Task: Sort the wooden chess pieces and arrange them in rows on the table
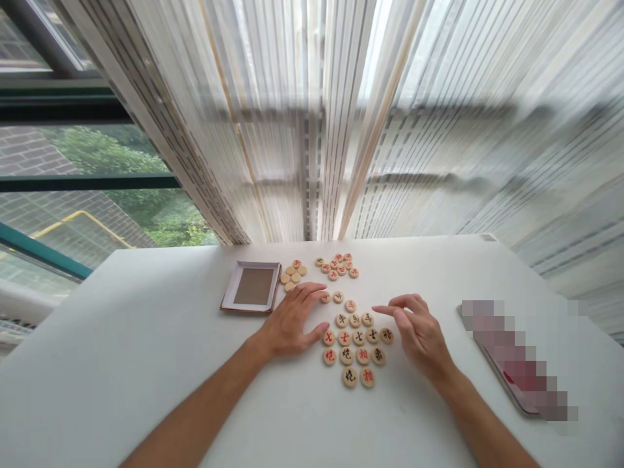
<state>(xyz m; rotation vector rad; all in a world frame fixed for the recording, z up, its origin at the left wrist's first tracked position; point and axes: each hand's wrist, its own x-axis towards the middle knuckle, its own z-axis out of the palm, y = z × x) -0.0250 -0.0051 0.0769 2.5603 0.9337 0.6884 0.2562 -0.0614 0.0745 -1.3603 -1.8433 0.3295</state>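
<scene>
Round wooden chess discs with red and black characters lie face up in a cluster (358, 338) on the white table (146, 338). My left hand (292, 322) rests flat and open just left of the cluster, its fingertips by a disc (325, 297) and its thumb by another (329, 337). Right of the cluster my right hand (416, 331) hovers with its index finger stretched toward the discs and the other fingers loosely curled, holding nothing. Farther back sit a group of red-marked discs (336, 265) and a small group of blank-side discs (293, 275).
An open shallow box (252, 286) with a brown inside lies left of the blank discs. A blurred flat object (517, 357), like a phone, lies at the right. Striped curtains (341, 130) hang behind the table's far edge; a window shows at the left.
</scene>
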